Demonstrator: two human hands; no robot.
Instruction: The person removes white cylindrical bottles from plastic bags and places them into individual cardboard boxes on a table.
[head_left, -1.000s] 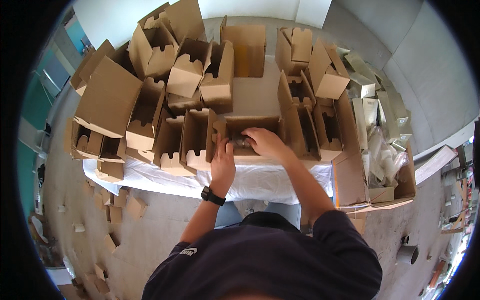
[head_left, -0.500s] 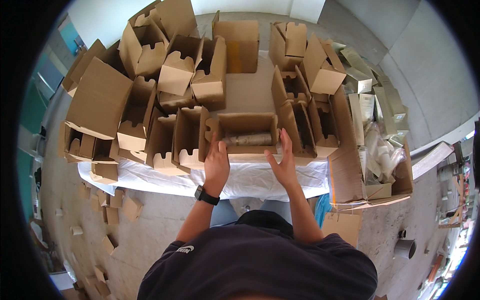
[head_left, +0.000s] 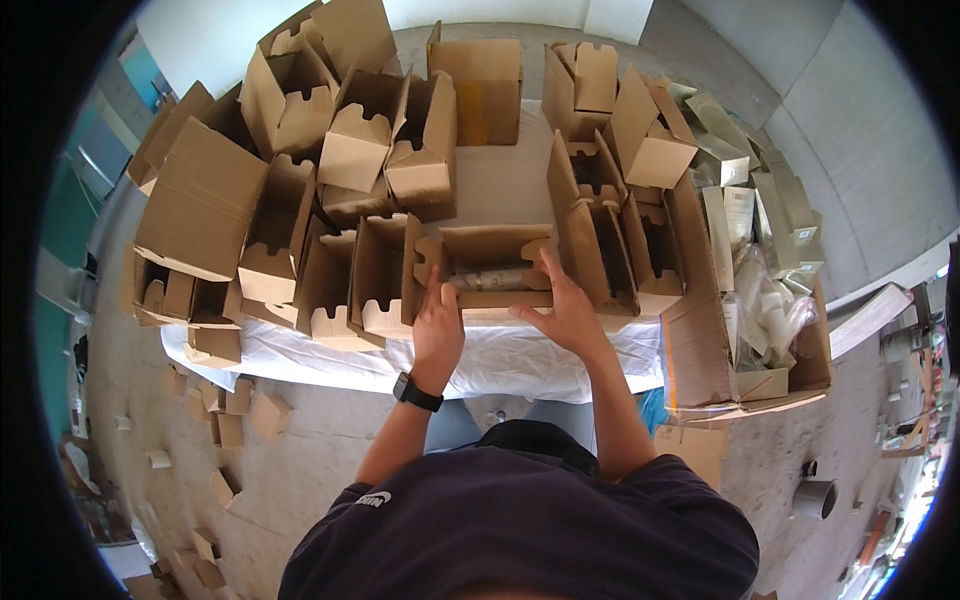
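Note:
An open cardboard box (head_left: 497,234) sits lengthwise in front of me on the white-covered table. Inside it lies a pale, wrapped cylindrical object (head_left: 488,281), partly hidden by the box walls. My left hand (head_left: 438,335) grips the near left corner, its fingers against the upright left end flap (head_left: 428,256). At the other end, my right hand (head_left: 568,314) holds the box, thumb along the near wall and fingers on the right end flap (head_left: 537,262), which leans inward over the cylinder. A dark watch is on my left wrist.
Several open cardboard boxes (head_left: 330,270) crowd the left, some stacked. More boxes (head_left: 600,245) stand close on the right. A large carton (head_left: 695,330) at the far right holds white boxes and plastic-wrapped parts. White cloth (head_left: 520,360) covers the near edge. Small boxes (head_left: 270,413) lie on the floor.
My right hand has moved slightly left and up against the box's right end. The right end flap now tilts inward over the cylinder. My left hand stays at the left corner.

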